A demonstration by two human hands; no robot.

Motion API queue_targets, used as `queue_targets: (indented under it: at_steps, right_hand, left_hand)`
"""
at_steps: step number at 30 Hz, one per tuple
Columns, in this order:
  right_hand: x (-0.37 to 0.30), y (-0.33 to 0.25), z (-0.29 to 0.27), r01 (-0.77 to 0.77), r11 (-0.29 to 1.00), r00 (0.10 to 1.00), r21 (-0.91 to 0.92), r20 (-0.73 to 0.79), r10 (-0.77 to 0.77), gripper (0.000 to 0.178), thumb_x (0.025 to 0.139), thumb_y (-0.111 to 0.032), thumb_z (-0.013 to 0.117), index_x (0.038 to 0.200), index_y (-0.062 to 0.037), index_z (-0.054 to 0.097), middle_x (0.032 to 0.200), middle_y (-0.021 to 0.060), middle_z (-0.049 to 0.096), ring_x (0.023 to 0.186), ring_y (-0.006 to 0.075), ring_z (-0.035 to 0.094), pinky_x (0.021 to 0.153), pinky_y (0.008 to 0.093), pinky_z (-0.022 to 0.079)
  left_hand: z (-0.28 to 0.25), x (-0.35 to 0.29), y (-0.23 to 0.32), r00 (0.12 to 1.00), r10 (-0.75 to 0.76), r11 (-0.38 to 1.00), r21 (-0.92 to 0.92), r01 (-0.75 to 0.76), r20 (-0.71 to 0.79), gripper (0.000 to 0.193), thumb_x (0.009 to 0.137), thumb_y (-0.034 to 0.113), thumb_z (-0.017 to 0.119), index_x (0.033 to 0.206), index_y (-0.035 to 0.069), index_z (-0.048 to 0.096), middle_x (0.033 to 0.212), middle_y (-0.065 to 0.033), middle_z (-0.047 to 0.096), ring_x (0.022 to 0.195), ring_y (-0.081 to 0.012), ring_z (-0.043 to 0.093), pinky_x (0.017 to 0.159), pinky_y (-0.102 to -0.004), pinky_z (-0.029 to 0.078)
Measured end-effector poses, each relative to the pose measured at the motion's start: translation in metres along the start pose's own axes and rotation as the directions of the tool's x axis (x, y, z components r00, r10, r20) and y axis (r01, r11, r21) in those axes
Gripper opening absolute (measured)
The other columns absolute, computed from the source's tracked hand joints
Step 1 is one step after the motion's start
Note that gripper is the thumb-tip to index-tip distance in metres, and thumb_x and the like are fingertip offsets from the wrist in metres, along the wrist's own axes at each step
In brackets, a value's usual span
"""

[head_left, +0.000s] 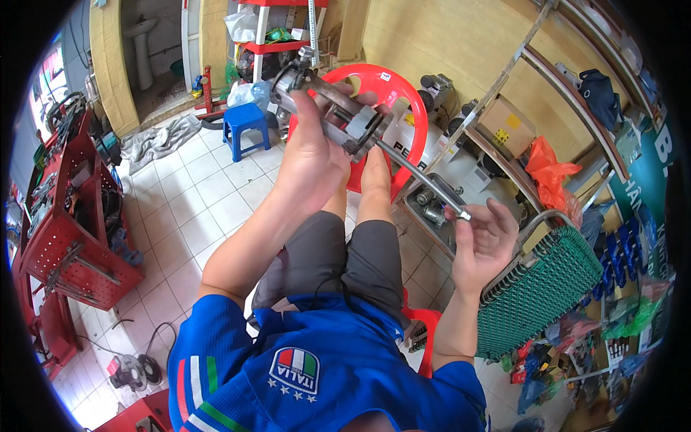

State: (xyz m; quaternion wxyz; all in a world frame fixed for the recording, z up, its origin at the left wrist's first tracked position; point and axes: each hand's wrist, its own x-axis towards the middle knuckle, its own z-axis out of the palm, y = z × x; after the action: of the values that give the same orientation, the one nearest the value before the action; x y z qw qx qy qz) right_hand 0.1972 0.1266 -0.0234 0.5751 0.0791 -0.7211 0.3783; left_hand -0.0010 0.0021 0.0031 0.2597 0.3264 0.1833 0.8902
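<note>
My left hand (pixel 317 144) is raised in front of me, closed around a grey metal mechanical assembly (pixel 345 119) with a bolt-like end at its upper left. From the assembly's lower right, a long, slim metal rod (pixel 421 175) slants down to the right. At the rod's far end is my right hand (pixel 486 241), with thumb and fingers closed about its tip. The fingers partly hide the assembly's middle, so its exact kind does not show. Behind it stands a red plastic chair (pixel 414 101).
A blue stool (pixel 245 129) stands on the tiled floor. To the left is a red tool cart (pixel 86 252) loaded with parts. On the right are a tray of metal parts (pixel 434 209), a green woven seat (pixel 540 288) and shelves (pixel 504 155) with a cardboard box (pixel 506 122).
</note>
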Motion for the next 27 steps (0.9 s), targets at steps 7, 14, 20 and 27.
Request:
queue_targets:
  at_steps: [7,14,20,27]
  right_hand:
    - [-0.007,-0.003,-0.003,-0.148,0.989,0.989,0.001,0.011,0.148,0.037,0.089,-0.002,0.055,0.123,0.0045,0.040,0.085,0.0176,0.063,0.072,0.0175,0.061,0.065,0.0271,0.051]
    - [0.003,-0.002,-0.003,-0.003,1.000,1.000,-0.008,0.019,0.003,0.048,0.082,0.002,0.064,0.123,0.0025,0.040,0.091,0.0164,0.062,0.078,0.0203,0.063,0.071,0.0299,0.054]
    - [0.000,0.001,-0.001,0.039,0.998,0.999,-0.047,-0.023,-0.040,0.057,0.073,0.012,0.069,0.122,0.0004,0.041,0.095,0.0170,0.061,0.089,0.0250,0.063,0.080,0.0344,0.054]
    - [-0.005,0.001,-0.006,-0.094,0.995,0.995,0.013,0.038,0.093,0.052,0.078,0.005,0.068,0.122,0.0016,0.041,0.095,0.0174,0.062,0.086,0.0241,0.064,0.077,0.0332,0.054]
  left_hand:
    - [0.001,-0.004,-0.003,0.995,0.042,0.995,0.090,-0.050,0.092,0.084,0.072,0.078,0.040,0.119,0.009,0.046,0.113,-0.0097,0.057,0.112,-0.0291,0.055,0.097,-0.0422,0.044]
    - [0.005,-0.002,0.003,0.999,0.033,0.999,0.037,-0.033,0.013,0.089,0.067,0.081,0.043,0.118,0.008,0.046,0.112,-0.0102,0.058,0.112,-0.0294,0.055,0.097,-0.0422,0.044]
    - [0.005,-0.002,0.003,1.000,0.018,0.999,0.035,-0.018,-0.003,0.088,0.067,0.081,0.043,0.118,0.009,0.046,0.112,-0.0103,0.058,0.113,-0.0296,0.054,0.096,-0.0430,0.044]
    - [0.004,-0.003,0.001,0.997,0.035,0.998,0.045,-0.039,0.073,0.085,0.072,0.077,0.041,0.120,0.007,0.044,0.115,-0.0127,0.057,0.113,-0.0307,0.054,0.098,-0.0446,0.043]
